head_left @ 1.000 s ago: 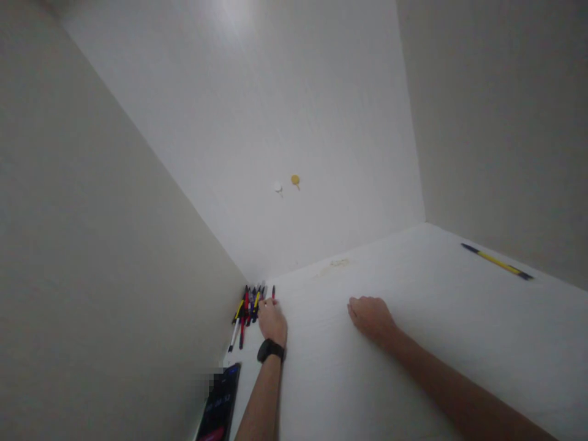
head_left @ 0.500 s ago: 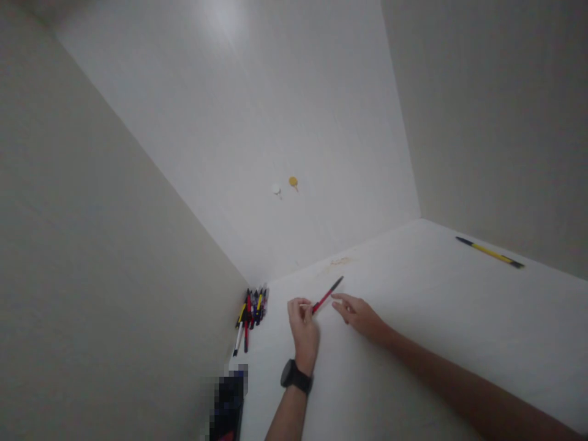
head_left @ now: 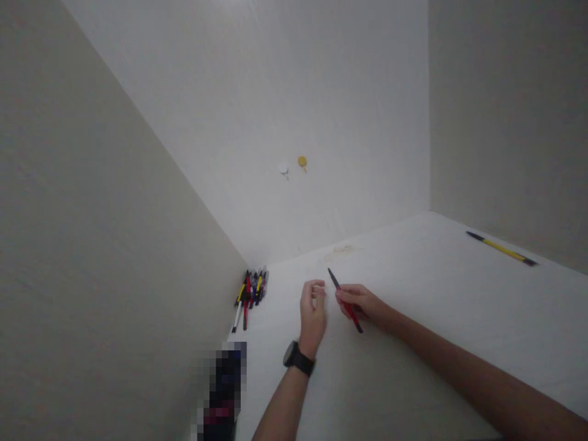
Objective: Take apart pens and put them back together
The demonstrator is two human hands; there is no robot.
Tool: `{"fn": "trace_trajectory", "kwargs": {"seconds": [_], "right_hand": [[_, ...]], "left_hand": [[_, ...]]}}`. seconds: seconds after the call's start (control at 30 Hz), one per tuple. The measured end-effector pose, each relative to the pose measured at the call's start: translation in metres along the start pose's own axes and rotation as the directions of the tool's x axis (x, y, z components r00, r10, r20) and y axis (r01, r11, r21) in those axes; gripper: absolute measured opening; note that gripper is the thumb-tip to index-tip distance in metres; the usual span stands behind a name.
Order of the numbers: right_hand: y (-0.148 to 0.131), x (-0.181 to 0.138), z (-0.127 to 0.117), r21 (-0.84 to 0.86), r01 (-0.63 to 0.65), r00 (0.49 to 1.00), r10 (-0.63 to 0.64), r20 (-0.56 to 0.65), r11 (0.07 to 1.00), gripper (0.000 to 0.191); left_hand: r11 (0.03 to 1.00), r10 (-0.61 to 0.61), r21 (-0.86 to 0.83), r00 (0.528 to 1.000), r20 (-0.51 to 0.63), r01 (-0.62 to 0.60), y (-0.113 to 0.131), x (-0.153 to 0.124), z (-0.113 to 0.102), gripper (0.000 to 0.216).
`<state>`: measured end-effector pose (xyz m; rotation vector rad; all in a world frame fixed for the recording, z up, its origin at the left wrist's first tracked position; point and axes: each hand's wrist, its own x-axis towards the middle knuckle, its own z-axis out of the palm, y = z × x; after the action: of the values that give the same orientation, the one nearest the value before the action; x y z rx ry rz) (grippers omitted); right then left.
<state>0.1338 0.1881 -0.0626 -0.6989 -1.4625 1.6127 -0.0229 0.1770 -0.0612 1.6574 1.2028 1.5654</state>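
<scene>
A red pen [head_left: 350, 311] with a black tip end is pinched in my right hand [head_left: 362, 303], tilted with its dark tip up and to the left. Just left of it, my left hand [head_left: 314, 309] is raised with curved fingers apart and nothing in them; a black watch [head_left: 298, 359] is on that wrist. Both hands are over the white surface [head_left: 395, 373]. To the left, a pile of pens [head_left: 250, 291] in red, yellow, black and white lies against the wall. A yellow and black pen [head_left: 503, 248] lies alone at the far right.
White walls enclose the surface on the left, back and right. On the back wall are a yellow round hook [head_left: 302, 161] and a white round hook [head_left: 283, 169]. A brownish scuff [head_left: 340, 250] marks the back edge. A blurred dark object [head_left: 225, 392] sits at the lower left.
The red pen has passed from my left hand to my right hand and its tip now leans left instead of right. My left hand's fingers have opened. The camera view has shifted slightly.
</scene>
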Motion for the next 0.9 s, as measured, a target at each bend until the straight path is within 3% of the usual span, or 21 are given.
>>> {"fn": "trace_trajectory", "kwargs": {"seconds": [0.17,0.33,0.43,0.67,0.9], "right_hand": [[0.0014,-0.004,-0.001,-0.025,-0.009,0.985,0.013,0.171,1.0,0.038],[0.0037,-0.0028,-0.0017,-0.045,-0.022,0.98,0.03,0.196,0.999,0.038],[0.0037,-0.0027,-0.0009,-0.012,-0.03,0.974,0.032,0.224,0.999,0.038],[-0.0016,-0.0072,-0.0035,0.081,-0.141,0.919,0.1,0.38,0.987,0.036],[-0.0001,-0.004,-0.007,-0.02,-0.019,0.929,0.025,0.368,1.0,0.037]], "left_hand": [[0.916,-0.185,-0.359,0.983,0.022,0.181,-0.0113,0.0019,0.005,0.038],[0.77,-0.25,-0.568,0.956,0.154,0.293,-0.007,0.0015,0.0035,0.031],[0.699,-0.265,-0.624,0.937,0.226,0.349,-0.005,0.0018,0.0016,0.033],[0.643,-0.235,-0.661,0.921,0.311,0.387,-0.0093,0.0022,-0.0026,0.026],[0.666,-0.145,-0.69,0.956,0.253,0.284,-0.0093,0.0043,-0.0046,0.025]]}}
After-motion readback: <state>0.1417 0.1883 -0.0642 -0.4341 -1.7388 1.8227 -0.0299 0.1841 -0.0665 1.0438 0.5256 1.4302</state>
